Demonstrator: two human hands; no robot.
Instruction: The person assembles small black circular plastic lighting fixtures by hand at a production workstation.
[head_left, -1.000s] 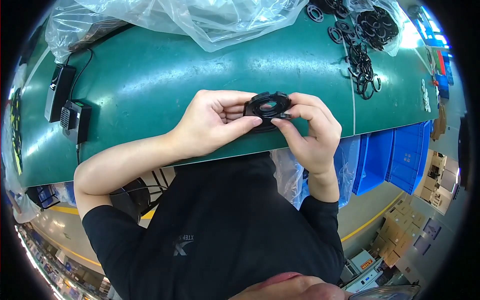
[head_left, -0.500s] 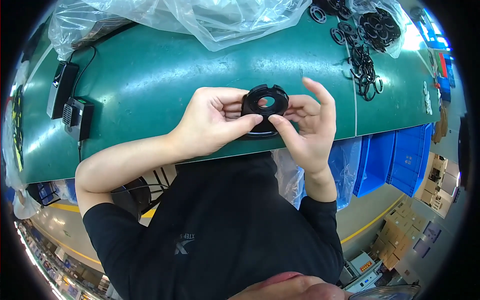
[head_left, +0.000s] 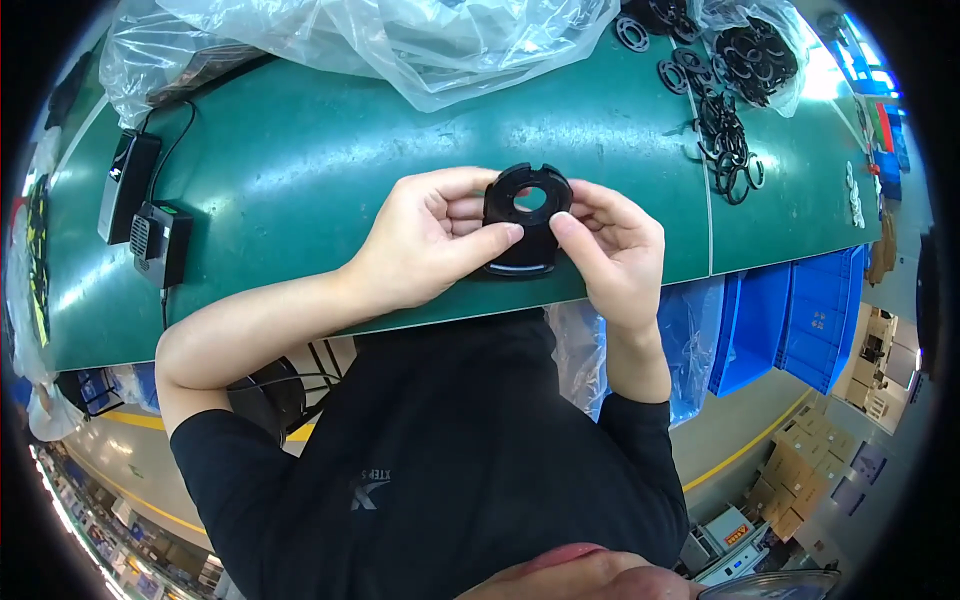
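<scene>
Above the near edge of the green table, both hands hold a black round part (head_left: 508,212) with a hole through its middle and notches in its upper rim. A flat-ended black body with a pale curved edge extends below the ring. My left hand (head_left: 420,240) is closed on its left side, thumb on the front and fingers behind. My right hand (head_left: 622,258) grips the right side, its thumb pressed near the ring's lower right and its fingers partly hidden behind.
Loose black rings (head_left: 728,150) lie at the far right beside a clear bag of black rings (head_left: 758,62). Large plastic sheeting (head_left: 430,50) covers the far edge. Two black devices with cables (head_left: 160,240) stand at left. Blue bins (head_left: 815,320) sit below the table at right.
My right hand's raised index finger has come down behind the part, and its thumb has moved slightly up and right. The part has tilted a little; my left hand keeps its hold.
</scene>
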